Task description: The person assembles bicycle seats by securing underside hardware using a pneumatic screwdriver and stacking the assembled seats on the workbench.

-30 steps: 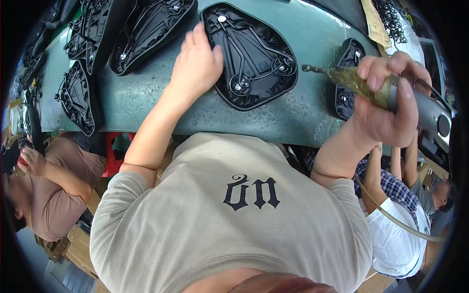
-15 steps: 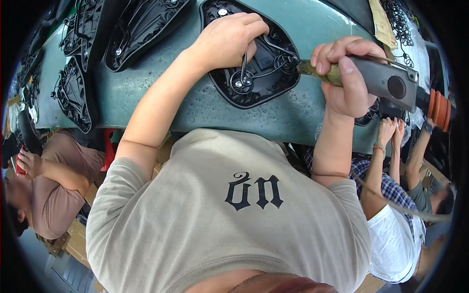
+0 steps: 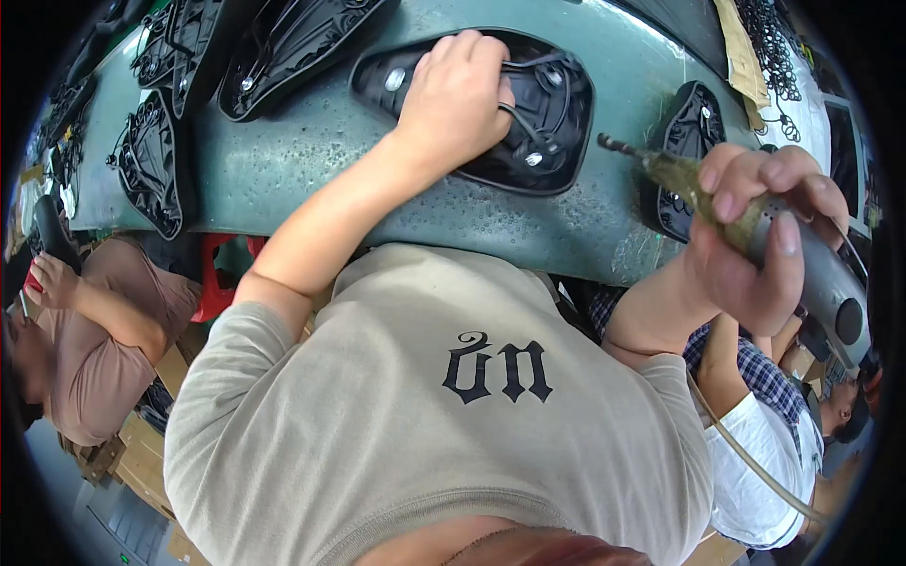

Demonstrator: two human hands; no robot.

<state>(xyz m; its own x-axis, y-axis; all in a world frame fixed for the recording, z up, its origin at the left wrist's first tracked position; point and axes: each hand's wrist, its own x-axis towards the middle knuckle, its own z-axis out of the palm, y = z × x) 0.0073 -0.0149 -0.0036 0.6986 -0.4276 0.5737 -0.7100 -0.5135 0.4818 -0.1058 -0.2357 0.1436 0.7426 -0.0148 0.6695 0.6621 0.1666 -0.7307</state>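
Observation:
An upside-down black bicycle saddle (image 3: 573,151) lies on the green table, its hollow underside facing up. A bent wire rail (image 3: 528,137) and bright round bolt heads show inside it. My left hand (image 3: 458,104) reaches over the saddle, fingers closed around the rail; the fingertips are partly hidden. To the right of the saddle, my right hand (image 3: 760,222) is wrapped round a grey power screwdriver (image 3: 816,274) with a worn yellowish front. Its bit (image 3: 618,143) points left toward the saddle, apart from it and in the air.
More upturned saddles lie at the left, among them a long one (image 3: 302,57) and a small one (image 3: 151,174). Another saddle (image 3: 681,151) lies behind the screwdriver. Co-workers sit close on both sides, one in a brown shirt (image 3: 113,349). A cable (image 3: 746,453) hangs at the right.
The screwdriver has pulled back from the saddle, moving right and toward me. The saddle has turned on the table, with my left hand still on its rail.

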